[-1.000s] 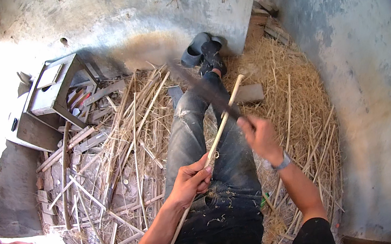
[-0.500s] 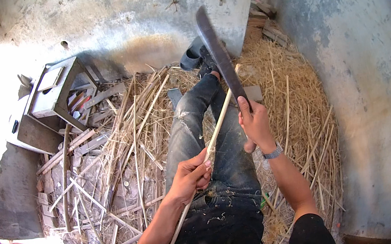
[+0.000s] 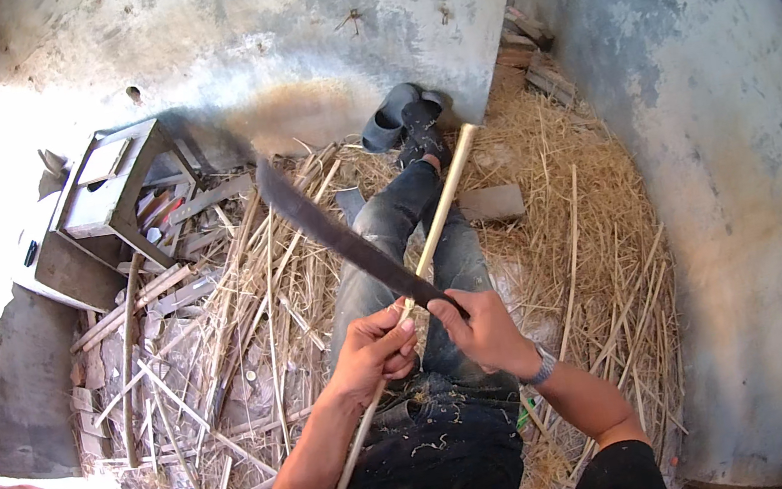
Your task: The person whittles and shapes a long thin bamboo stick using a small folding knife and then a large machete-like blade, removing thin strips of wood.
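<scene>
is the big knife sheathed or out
Out: the right hand holds the big knife, its dark blade bare and crossing the pale stick.

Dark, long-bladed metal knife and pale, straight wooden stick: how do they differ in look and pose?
The dark, long-bladed metal knife is broad and flat with a curved tip; the pale, straight wooden stick is slim. The knife slants up leftward from the right-hand grip; the stick slants up rightward through the left-hand grip. Both are held, crossing in the view.
</scene>
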{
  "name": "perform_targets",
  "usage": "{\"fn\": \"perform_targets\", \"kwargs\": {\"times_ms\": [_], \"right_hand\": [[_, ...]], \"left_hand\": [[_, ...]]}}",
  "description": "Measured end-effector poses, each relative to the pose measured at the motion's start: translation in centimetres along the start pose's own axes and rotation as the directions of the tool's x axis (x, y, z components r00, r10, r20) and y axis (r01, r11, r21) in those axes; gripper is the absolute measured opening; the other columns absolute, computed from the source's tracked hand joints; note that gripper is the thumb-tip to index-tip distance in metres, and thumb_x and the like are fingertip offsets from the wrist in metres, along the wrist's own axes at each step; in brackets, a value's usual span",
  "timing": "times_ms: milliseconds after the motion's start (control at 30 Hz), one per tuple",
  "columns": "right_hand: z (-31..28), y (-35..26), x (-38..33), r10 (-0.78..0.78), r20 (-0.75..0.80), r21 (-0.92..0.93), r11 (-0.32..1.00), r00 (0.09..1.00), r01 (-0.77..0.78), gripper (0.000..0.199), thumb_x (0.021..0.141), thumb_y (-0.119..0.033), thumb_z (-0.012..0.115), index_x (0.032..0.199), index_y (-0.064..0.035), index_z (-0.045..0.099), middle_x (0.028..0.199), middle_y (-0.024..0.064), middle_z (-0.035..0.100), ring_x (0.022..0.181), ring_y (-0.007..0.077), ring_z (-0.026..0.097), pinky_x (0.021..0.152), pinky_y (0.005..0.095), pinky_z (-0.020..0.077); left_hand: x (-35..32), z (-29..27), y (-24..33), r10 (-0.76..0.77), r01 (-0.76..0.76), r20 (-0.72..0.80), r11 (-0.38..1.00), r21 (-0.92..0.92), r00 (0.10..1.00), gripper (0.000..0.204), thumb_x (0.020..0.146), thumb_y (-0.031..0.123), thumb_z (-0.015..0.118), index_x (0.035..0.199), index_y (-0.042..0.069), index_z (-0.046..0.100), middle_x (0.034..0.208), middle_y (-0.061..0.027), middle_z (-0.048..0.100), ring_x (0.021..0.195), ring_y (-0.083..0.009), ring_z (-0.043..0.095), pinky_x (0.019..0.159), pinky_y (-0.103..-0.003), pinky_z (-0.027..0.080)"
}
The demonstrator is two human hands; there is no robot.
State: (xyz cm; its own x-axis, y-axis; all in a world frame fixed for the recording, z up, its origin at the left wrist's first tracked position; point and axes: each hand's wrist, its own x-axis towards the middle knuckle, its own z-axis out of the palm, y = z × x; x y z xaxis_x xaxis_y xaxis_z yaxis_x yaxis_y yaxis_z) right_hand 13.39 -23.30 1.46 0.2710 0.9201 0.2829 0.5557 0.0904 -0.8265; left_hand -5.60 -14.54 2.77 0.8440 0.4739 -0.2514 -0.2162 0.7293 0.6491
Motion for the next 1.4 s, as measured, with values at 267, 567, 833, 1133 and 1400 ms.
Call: {"fn": "perform_targets", "kwargs": {"times_ms": [267,567,833,1133,1400], "right_hand": [[-0.9,-0.5,1.3,0.257,0.03,0.118,0.959,0.966,-0.259,0.053,0.106,-0.046,0.058,0.081,-0.0007,0.067,0.058,0.0034,0.057,0.053,0.0113,0.054,0.049,0.0333,0.0433],[-1.1,0.5,1.5,0.286,0.146,0.104,0.948,0.947,-0.302,0.053,0.106,-0.049,0.056,0.091,-0.001,0.073,0.059,0.0035,0.06,0.054,0.0121,0.058,0.051,0.0339,0.0458],[-2.1,-0.1,1.4,0.356,0.224,0.135,0.91,0.907,-0.391,0.052,0.106,-0.047,0.059,0.084,-0.0005,0.068,0.06,0.002,0.059,0.051,0.0106,0.056,0.05,0.0322,0.0449],[-2.0,-1.4,1.0,0.337,0.122,0.325,0.875,0.934,-0.358,0.035,0.098,-0.036,0.075,0.088,-0.0026,0.073,0.065,-0.0036,0.062,0.061,0.0037,0.054,0.054,0.0255,0.0429],[0.7,-1.9,0.7,0.211,0.094,0.364,0.902,0.973,-0.23,0.025,0.095,-0.026,0.078,0.094,-0.0011,0.076,0.068,-0.0009,0.066,0.064,0.0038,0.055,0.055,0.027,0.0432]], "left_hand": [[0.0,-0.5,-0.2,-0.012,0.013,-0.018,0.999,0.053,1.0,0.042,0.106,0.012,0.06,0.147,0.003,0.053,0.076,0.0001,0.05,0.052,-0.0038,0.034,0.047,-0.021,0.029],[0.6,-1.1,-0.8,0.011,-0.012,0.032,0.999,0.037,0.999,0.025,0.106,0.011,0.061,0.129,0.004,0.062,0.076,-0.0015,0.052,0.051,-0.0039,0.034,0.046,-0.021,0.029],[0.6,-1.2,-1.1,-0.011,0.01,0.027,1.0,0.015,1.0,0.04,0.104,0.015,0.065,0.142,0.003,0.057,0.077,-0.0021,0.054,0.052,-0.0041,0.035,0.047,-0.021,0.028],[0.0,-0.4,-0.9,0.049,-0.04,-0.033,0.971,0.235,0.998,0.058,0.102,0.013,0.069,0.155,0.003,0.047,0.093,-0.0029,0.064,0.066,-0.0036,0.049,0.056,-0.02,0.04],[0.3,-0.4,-2.0,0.304,-0.276,0.024,0.828,0.488,0.952,0.064,0.096,0.004,0.073,0.152,-0.009,0.044,0.137,-0.0132,0.063,0.118,-0.0107,0.058,0.103,-0.028,0.046]]}}
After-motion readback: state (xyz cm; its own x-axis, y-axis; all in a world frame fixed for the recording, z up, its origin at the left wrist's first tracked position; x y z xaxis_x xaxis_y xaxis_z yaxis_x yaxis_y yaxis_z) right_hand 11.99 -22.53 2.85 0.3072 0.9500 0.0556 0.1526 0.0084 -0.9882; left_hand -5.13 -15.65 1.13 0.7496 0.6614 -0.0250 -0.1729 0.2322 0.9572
